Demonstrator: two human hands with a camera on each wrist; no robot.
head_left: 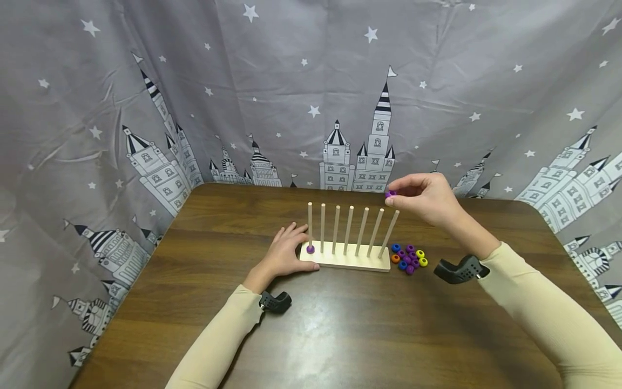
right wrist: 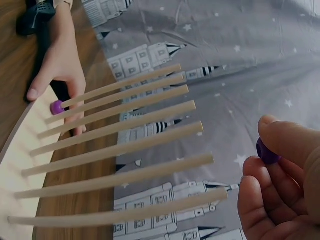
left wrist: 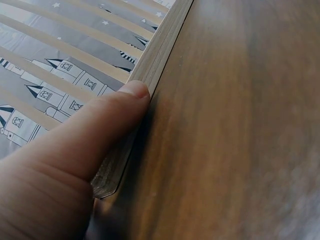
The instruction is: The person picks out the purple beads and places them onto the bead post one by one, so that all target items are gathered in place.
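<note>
Purple bead (head_left: 390, 194) is pinched by the right grip (head_left: 426, 200); left grip (head_left: 285, 254) clasps the rack (head_left: 351, 261). Slack pinching could drop the bead.

In the head view, a long cream left sleeve (head_left: 214, 340) shows at 7 o'clock and a matching right sleeve (head_left: 534, 302) at 4 o'clock. Angular black pieces are worn beside their ends: a left mount (head_left: 277, 303) and a right mount (head_left: 455, 272) dotted with little holes.
</note>
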